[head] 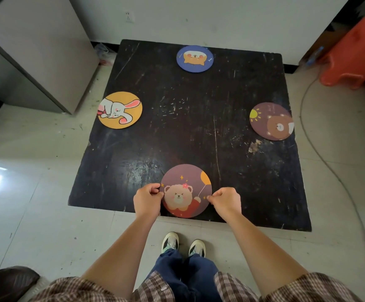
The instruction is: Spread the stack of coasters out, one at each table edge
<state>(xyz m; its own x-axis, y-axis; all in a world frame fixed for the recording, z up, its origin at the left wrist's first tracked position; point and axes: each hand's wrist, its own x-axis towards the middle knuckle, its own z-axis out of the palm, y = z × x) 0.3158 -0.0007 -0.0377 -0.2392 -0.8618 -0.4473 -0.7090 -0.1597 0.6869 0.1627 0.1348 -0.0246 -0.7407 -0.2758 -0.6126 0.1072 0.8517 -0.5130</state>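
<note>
Black, scratched and square, the low wooden table top point(190, 131) fills the middle of the view; its far edge lies close to a white wall point(210, 18), and pale tiled floor point(24, 192) lies open along the other three sides. Grey cabinet point(31, 51) stands off the far left corner, apart from the table, and an orange plastic stool point(355, 51) stands off the far right corner. A thin grey cable point(321, 158) curves over the floor near the right edge. The centre of the table top is bare.

Four round cartoon-printed coasters lie flat, one by each edge. The yellow rabbit coaster point(120, 110) sits at the left edge, slightly overhanging it. The brown coaster with a bear and a sun point(271, 121) sits at the right edge, its rim about level with that edge. The blue coaster with an orange dog face point(195, 58) lies just inside the far edge. The mauve coaster with a bear holding a balloon point(185, 190) lies at the near edge, its lower rim about level with that edge.

The left hand point(147, 200) pinches this near coaster's left rim between thumb and fingers; the right hand point(226, 200) pinches its right rim likewise. Two pale shoes point(183, 244) stand on the floor just short of the near edge.
</note>
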